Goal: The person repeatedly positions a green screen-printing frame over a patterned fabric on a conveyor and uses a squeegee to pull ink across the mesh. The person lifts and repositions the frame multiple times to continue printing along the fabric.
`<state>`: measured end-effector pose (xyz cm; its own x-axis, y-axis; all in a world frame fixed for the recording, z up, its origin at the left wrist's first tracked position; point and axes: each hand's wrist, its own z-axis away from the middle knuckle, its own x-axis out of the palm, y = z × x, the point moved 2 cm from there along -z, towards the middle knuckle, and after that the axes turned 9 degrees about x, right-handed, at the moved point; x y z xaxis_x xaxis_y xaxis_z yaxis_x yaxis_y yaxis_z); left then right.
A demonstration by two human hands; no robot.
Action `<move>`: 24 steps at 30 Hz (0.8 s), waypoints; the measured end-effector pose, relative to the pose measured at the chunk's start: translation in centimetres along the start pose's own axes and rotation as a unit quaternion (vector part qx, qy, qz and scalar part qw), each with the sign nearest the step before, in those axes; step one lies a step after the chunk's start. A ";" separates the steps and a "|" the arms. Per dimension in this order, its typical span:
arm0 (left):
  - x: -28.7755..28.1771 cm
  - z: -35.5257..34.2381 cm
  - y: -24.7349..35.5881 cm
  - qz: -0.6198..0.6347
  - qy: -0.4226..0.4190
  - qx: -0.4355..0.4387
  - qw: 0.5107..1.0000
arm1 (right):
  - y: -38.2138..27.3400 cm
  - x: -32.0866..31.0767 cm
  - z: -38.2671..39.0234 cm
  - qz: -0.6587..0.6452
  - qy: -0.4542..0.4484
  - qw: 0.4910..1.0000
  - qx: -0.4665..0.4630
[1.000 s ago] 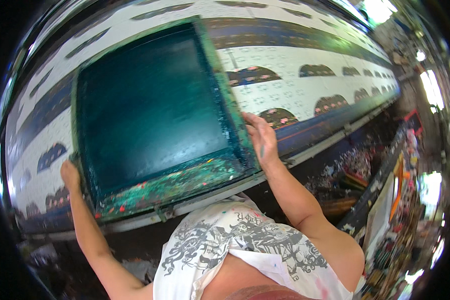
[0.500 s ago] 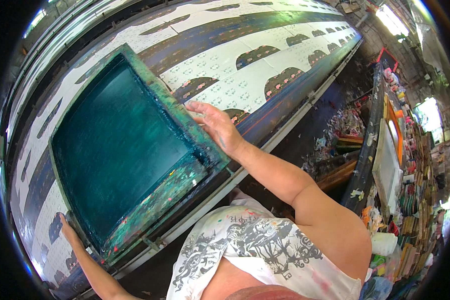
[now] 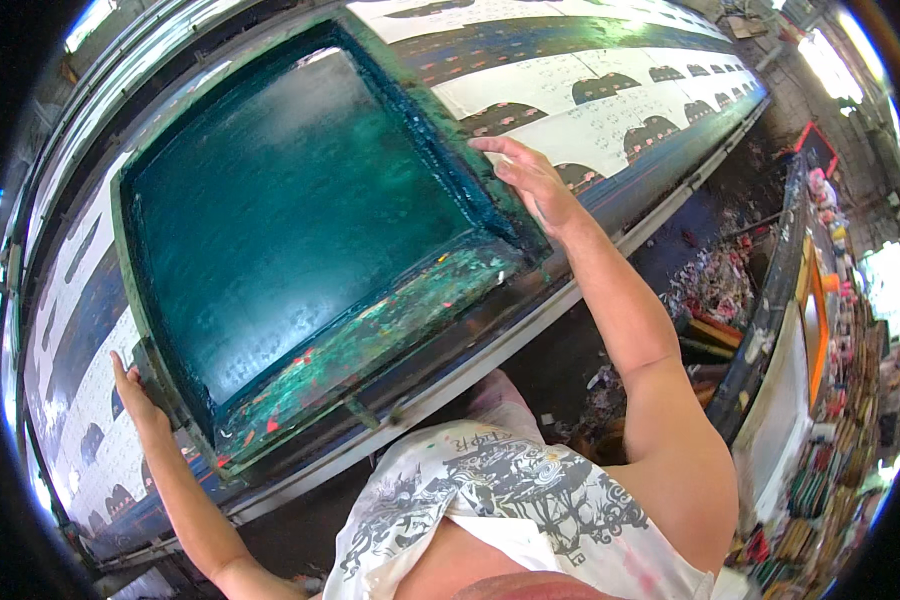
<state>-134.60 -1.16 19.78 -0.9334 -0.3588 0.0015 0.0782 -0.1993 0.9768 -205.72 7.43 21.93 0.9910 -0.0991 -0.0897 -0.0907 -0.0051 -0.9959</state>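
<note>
A screen-printing frame with a dark teal, glossy mesh lies over the long printing table. Its wooden border is stained green with red and yellow flecks. My left hand is at the frame's left side, by a small block, one finger stretched upward and the others partly hidden. On the opposite side my right hand grips the right border, index finger extended along it and the thumb side low. Underneath and beyond the frame, pale fabric panels carry small prints and dark, flowered half-round shapes.
A metal rail runs along the table's near edge. To the right, past a littered floor strip, stand a pale screen with an orange edge and racks of stacked frames. A red-edged frame sits farther back.
Both hands have shifted right and away together with the screen frame, which now looks larger and covers a different part of the fabric. My view has also turned slightly.
</note>
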 end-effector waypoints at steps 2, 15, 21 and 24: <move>4.5 1.8 -1.4 0.017 0.025 0.018 0.999 | 1.4 -5.2 -0.5 -0.015 -0.032 0.999 0.029; 31.9 15.1 -5.1 0.061 0.071 0.020 0.995 | 8.5 -31.1 -1.7 -0.065 0.064 0.993 0.070; 34.9 17.0 -6.8 0.075 0.082 0.022 0.994 | 9.2 -35.4 -0.5 -0.072 0.080 0.992 0.068; 37.6 18.7 -6.3 0.072 0.076 0.022 0.994 | 9.8 -37.3 -0.3 -0.070 0.086 0.992 0.061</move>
<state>-176.70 3.64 17.66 -0.8493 -0.5155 0.1138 0.1892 -0.0960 0.9772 -243.62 10.82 15.48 0.9606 -0.2744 0.0434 0.0703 0.0892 -0.9935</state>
